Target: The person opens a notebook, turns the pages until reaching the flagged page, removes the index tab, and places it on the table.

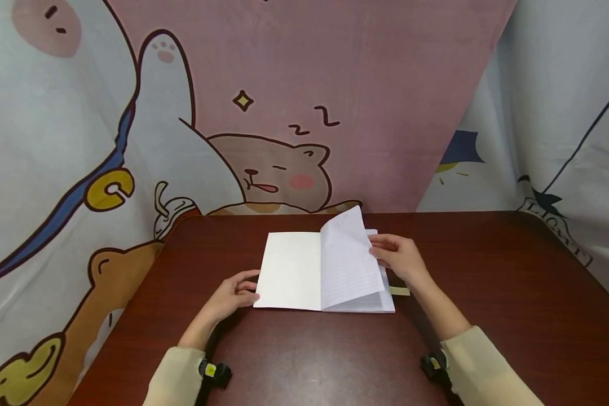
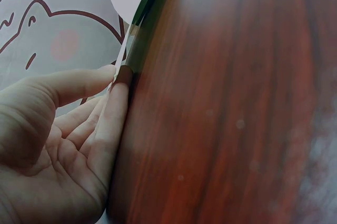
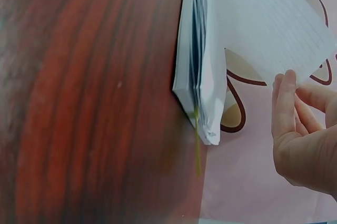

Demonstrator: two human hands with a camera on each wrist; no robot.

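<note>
An open notebook (image 1: 290,272) lies on the table, its left side blank and white. My left hand (image 1: 230,296) pinches the notebook's left edge; in the left wrist view the thumb of that hand (image 2: 58,134) is on one side of the edge and a finger on the other. On the right side, a lined page (image 1: 349,256) stands lifted and curved. My right hand (image 1: 402,260) pinches this page by its outer edge. In the right wrist view, the raised page (image 3: 274,23) is apart from the stack of pages (image 3: 192,50) below it.
A pale yellow ribbon (image 1: 400,291) sticks out from the notebook's right side onto the dark red-brown wooden table (image 1: 294,361). Behind the table hangs a cloth (image 1: 385,101) printed with cartoon animals. Each wrist wears a small black camera (image 1: 217,373).
</note>
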